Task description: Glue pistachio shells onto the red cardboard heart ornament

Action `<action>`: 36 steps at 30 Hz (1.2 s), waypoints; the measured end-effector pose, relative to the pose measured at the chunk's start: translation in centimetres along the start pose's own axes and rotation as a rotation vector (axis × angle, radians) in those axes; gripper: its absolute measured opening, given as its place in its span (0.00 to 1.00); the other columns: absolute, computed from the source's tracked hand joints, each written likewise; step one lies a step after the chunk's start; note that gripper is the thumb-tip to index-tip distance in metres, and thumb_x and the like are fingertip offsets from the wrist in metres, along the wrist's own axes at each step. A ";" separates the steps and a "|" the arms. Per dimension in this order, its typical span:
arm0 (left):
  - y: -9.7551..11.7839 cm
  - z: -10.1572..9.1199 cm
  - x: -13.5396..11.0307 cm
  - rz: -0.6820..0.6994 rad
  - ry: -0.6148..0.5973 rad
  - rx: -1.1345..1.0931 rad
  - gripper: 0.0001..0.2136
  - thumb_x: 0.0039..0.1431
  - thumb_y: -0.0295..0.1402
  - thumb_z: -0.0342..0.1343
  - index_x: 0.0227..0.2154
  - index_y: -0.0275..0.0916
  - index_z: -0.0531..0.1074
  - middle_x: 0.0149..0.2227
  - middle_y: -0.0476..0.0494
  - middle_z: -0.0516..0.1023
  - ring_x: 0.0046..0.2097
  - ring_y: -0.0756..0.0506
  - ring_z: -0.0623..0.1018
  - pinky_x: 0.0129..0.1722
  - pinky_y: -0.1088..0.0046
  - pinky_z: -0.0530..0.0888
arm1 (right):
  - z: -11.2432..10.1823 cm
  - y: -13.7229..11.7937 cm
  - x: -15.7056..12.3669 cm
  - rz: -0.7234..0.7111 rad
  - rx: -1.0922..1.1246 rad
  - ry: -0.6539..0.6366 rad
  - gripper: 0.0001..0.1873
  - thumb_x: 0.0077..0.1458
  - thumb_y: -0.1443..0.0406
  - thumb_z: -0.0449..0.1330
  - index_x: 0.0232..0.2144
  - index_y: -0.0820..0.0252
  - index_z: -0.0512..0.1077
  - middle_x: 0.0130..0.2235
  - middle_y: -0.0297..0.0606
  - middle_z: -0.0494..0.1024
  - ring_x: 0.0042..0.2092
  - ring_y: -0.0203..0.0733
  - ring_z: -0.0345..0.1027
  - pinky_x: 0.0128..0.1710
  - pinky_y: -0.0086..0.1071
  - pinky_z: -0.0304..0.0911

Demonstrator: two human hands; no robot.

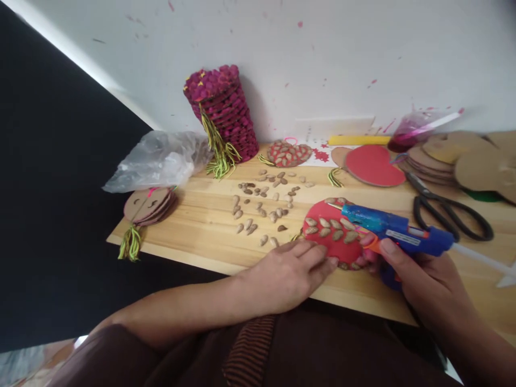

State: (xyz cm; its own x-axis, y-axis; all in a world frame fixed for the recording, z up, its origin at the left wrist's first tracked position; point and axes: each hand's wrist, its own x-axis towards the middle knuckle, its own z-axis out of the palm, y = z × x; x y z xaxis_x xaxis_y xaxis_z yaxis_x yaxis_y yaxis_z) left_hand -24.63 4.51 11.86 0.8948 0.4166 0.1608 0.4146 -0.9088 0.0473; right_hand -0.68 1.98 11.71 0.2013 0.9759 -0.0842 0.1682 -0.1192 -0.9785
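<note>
My right hand (427, 279) is wrapped round a blue glue gun (407, 239), with fingers at its orange trigger. The gun's metal nozzle points left, over the upper part of a red cardboard heart (342, 249). Rows of pale brown seeds or shells (336, 235) sit on the heart's face, with more along its edge. My left hand (290, 274) grips the heart's lower left edge, fingers curled. Part of the heart is hidden behind the gun and my hands. Loose seeds (262, 209) lie scattered on the wooden table to the left.
Black-handled scissors (447, 207) lie right of the gun, below stacked cardboard shapes (431, 161). Behind are a plain red heart (374, 165), a seed-covered heart (288, 155) and a tall purple container (229, 118). A plastic bag (157, 161) and tasselled cardboard discs (149, 205) occupy the left end.
</note>
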 end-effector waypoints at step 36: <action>-9.9 -3.6 -4.2 -0.668 0.431 -0.209 0.11 0.63 0.39 0.59 0.32 0.38 0.81 0.28 0.45 0.79 0.33 0.48 0.74 0.34 0.73 0.70 | 0.5 -0.9 0.0 0.118 0.117 0.090 0.14 0.48 0.51 0.68 0.24 0.51 0.75 0.27 0.42 0.76 0.33 0.55 0.76 0.26 0.43 0.71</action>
State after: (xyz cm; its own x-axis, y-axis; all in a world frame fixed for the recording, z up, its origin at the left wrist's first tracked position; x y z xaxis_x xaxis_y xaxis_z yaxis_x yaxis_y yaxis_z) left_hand -33.12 11.69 14.32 0.3105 0.8640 0.3964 0.7598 -0.4761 0.4427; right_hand -1.28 2.15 12.50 0.2999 0.9353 -0.1880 0.0262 -0.2051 -0.9784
